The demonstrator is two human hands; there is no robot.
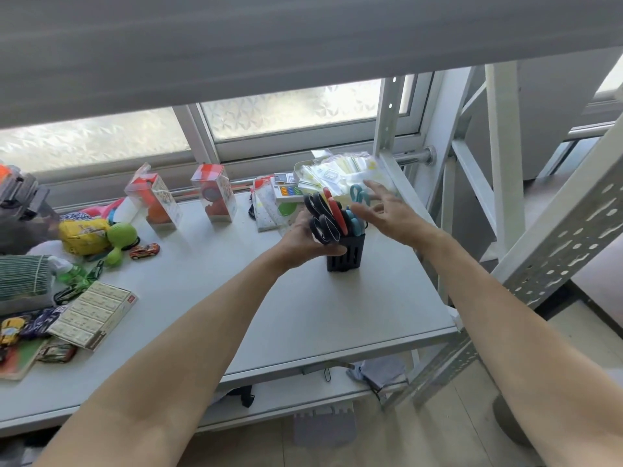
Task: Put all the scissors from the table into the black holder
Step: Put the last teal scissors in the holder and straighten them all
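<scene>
The black holder stands on the white table toward its right side. Several scissors stick up out of it: black-handled ones, a red-handled pair and teal-handled ones. My left hand wraps around the holder's left side, thumb across its front, touching the lowest black handles. My right hand hovers just right of the scissors, fingers spread, holding nothing.
Two clear toy boxes stand at the back. A white bin of plastic packets sits behind the holder. Toys, small cars and a flat carton crowd the left. A metal rack post rises at the right.
</scene>
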